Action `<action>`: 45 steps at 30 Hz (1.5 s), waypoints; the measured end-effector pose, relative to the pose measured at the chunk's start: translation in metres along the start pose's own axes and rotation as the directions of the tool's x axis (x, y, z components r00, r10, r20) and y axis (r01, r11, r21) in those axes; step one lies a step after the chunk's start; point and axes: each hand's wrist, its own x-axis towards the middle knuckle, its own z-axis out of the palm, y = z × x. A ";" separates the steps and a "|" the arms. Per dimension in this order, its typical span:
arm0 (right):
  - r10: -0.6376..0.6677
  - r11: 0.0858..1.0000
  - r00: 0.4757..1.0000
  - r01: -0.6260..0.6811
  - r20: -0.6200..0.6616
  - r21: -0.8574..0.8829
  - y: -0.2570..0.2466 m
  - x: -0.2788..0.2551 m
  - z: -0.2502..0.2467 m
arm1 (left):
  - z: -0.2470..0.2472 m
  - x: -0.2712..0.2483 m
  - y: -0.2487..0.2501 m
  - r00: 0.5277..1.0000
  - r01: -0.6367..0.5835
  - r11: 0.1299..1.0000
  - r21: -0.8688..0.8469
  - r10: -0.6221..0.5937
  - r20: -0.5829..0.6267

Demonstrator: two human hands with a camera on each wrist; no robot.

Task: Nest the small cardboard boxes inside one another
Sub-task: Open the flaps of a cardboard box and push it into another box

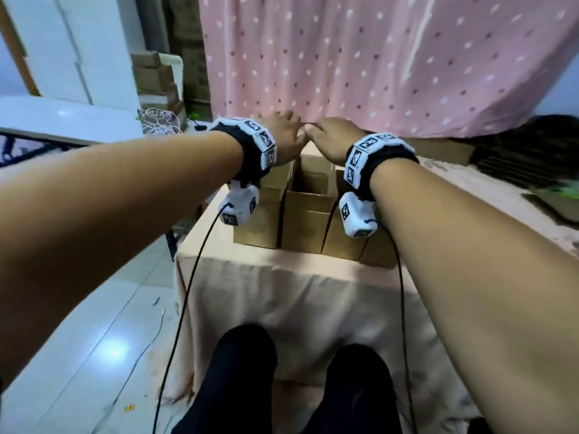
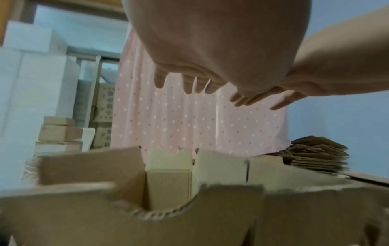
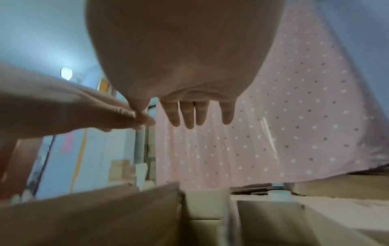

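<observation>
Two hands out over the far side of a cluster of cardboard boxes (image 1: 308, 214), both empty. Left hand (image 1: 283, 133) palm down, fingers (image 2: 187, 84) straight and spread, gripping nothing. Right hand (image 1: 332, 136) likewise flat, fingers (image 3: 188, 114) extended and a little apart, clear of the cardboard below. Thumbs near each other, almost meeting, above the far edge of the boxes.

At least four open-topped boxes counted along the near row, standing upright and pressed side to side on a table draped in a peach cloth (image 1: 282, 296). Middle box open at the top, with a smaller box (image 2: 169, 176) standing upright inside it. Contents of the other boxes not clear.

One stack of flattened cardboard (image 2: 315, 153) at far right on the table. One pink spotted curtain (image 1: 391, 57) hanging behind. More boxes (image 1: 155, 79) piled at far left, count not clear.
</observation>
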 end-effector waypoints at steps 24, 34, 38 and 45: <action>0.164 0.981 0.956 -0.131 0.244 -0.143 -0.015 -0.063 0.069 | 0.059 -0.041 0.007 0.934 0.076 0.997 -0.012 -0.067 0.352; 0.151 0.982 0.981 -0.134 0.126 -0.133 -0.018 -0.073 0.076 | 0.064 -0.044 0.007 0.954 0.099 0.994 -0.042 -0.083 0.289; 0.160 0.981 0.983 -0.149 0.088 -0.122 -0.020 -0.079 0.079 | 0.064 -0.052 0.009 0.961 0.109 0.993 -0.046 -0.093 0.260; 0.154 0.984 0.987 -0.149 0.044 -0.101 -0.018 -0.080 0.083 | 0.068 -0.051 0.005 0.961 0.124 0.989 -0.077 -0.101 0.258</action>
